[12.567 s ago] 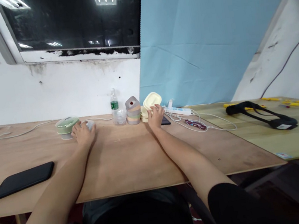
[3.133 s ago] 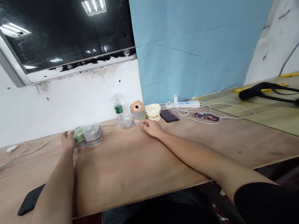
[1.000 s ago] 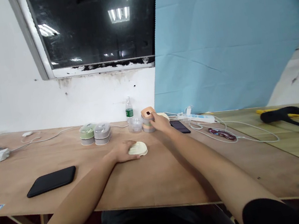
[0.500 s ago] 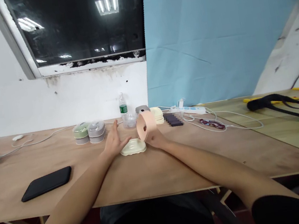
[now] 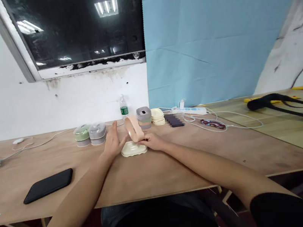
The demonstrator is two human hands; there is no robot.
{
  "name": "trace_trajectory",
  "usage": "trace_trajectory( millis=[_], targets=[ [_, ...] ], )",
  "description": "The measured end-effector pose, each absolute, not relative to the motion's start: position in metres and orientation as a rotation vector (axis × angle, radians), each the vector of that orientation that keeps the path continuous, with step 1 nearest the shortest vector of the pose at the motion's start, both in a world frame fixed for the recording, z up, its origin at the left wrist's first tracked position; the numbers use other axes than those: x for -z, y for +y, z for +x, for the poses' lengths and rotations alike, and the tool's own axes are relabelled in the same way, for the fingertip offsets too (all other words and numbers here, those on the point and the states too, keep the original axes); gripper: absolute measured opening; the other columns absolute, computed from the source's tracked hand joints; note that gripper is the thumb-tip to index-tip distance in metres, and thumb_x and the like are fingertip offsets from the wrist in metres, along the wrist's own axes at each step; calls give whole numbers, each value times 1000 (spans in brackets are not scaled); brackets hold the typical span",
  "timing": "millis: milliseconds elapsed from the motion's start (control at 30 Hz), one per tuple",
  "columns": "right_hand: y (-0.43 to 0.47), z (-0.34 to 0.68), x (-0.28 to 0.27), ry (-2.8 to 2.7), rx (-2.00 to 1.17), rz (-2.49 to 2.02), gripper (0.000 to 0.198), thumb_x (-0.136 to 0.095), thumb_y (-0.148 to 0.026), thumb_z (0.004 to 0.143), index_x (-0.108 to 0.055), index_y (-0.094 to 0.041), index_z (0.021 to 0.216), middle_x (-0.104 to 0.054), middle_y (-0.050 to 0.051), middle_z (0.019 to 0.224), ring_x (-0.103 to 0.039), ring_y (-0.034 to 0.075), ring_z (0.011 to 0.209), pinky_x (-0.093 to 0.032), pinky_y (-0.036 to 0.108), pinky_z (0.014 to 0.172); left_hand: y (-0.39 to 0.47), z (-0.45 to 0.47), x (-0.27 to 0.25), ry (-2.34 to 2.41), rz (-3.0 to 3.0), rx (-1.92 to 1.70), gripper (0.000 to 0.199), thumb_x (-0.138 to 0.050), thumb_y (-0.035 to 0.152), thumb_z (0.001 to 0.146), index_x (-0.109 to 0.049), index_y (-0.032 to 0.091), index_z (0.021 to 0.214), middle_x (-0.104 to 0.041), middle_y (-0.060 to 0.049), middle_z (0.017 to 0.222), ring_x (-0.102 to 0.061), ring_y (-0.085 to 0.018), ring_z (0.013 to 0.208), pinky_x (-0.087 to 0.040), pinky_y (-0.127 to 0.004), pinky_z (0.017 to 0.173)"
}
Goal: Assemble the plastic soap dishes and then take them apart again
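My right hand (image 5: 153,141) pinches the lower edge of a pink, ring-shaped plastic frame (image 5: 139,131). The frame is tilted above a shallow cream plastic tray (image 5: 134,149) that lies on the table. To the left of the tray is my left hand (image 5: 112,141), fingers stretched up and thumb spread toward the pink frame. Whether the left thumb touches the frame I cannot tell. Behind the frame stands a stack of grey and pinkish box parts (image 5: 144,114), partly hidden.
Several cream trays (image 5: 158,117) are stacked at the back. Two lidded boxes, one green-topped (image 5: 82,134) and one grey (image 5: 97,132), stand left of my hands. A water bottle (image 5: 123,108), a black phone-like slab (image 5: 48,185), a power strip (image 5: 194,111) and white cables surround the work area.
The pink frame has moved left over the tray and turned in my right hand. The grey stack behind it shows more now. My left hand stays about where it was.
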State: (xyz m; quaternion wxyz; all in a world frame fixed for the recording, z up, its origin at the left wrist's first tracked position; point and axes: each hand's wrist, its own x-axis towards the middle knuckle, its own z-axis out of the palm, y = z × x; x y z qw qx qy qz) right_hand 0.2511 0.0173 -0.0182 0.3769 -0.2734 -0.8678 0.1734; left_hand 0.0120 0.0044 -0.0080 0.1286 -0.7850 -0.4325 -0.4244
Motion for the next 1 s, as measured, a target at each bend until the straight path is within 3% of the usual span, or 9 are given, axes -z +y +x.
trace_trajectory(
  millis=[100, 233, 333, 467, 533, 700, 833, 1000],
  targets=[
    [15, 249, 16, -2259, -408, -698, 16, -60, -29, 83, -72, -20, 87, -69, 4, 93, -62, 19, 86, -47, 30, 76, 4, 10, 7, -1254, -2289, 1308, 84, -52, 47, 88, -6, 13, 149, -30, -23, 149, -38, -33, 133, -34, -48, 107],
    [12, 250, 14, -2256, -243, -760, 18, -66, -34, 76, -67, -18, 86, -64, 5, 85, -58, 19, 80, -45, 30, 72, 0, 11, 2, -1302, -2382, 1379, 77, -51, 46, 88, -13, 16, 148, -44, -19, 140, -52, -29, 121, -43, -44, 99],
    [12, 252, 14, -2203, -183, -760, 27, -68, -42, 73, -61, -18, 84, -61, 4, 81, -55, 18, 75, -44, 29, 69, -2, 9, -2, -1380, -2362, 1442, 59, -50, 45, 89, -35, 17, 139, -56, -15, 127, -60, -25, 106, -48, -40, 91],
    [14, 255, 16, -2086, -261, -783, 26, -61, -41, 78, -58, -17, 90, -59, 3, 77, -52, 16, 67, -42, 27, 61, -2, 3, -7, -1492, -2269, 1541, 38, -47, 47, 89, -57, 17, 110, -66, -9, 104, -63, -21, 92, -49, -35, 84],
    [16, 255, 17, -2026, -320, -778, 34, -58, -41, 79, -57, -16, 103, -60, 4, 79, -53, 16, 67, -42, 27, 60, -3, 3, -8, -1527, -2256, 1630, 37, -47, 48, 89, -56, 17, 108, -67, -7, 96, -63, -19, 85, -50, -32, 78],
    [21, 256, 20, -1877, -462, -808, 61, -51, -38, 84, -35, -16, 139, -62, 3, 80, -56, 16, 64, -46, 30, 61, -11, 9, -11, -1563, -2322, 1573, 61, -52, 49, 87, -37, 16, 137, -59, 3, 66, -58, -15, 62, -45, -27, 63],
    [24, 258, 20, -1849, -497, -857, 60, -48, -34, 86, -34, -18, 142, -59, -1, 67, -55, 16, 57, -46, 29, 57, -15, 13, -13, -1564, -2467, 1405, 61, -49, 52, 87, -41, 18, 138, -56, 4, 58, -57, -16, 58, -42, -26, 59],
    [27, 258, 23, -1907, -594, -843, 54, -52, -32, 84, -45, -18, 135, -62, -1, 65, -57, 16, 56, -46, 27, 55, -11, 10, -12, -1652, -2561, 1395, 53, -42, 57, 89, -58, 17, 119, -61, 0, 59, -60, -19, 60, -43, -28, 58]
  ],
)
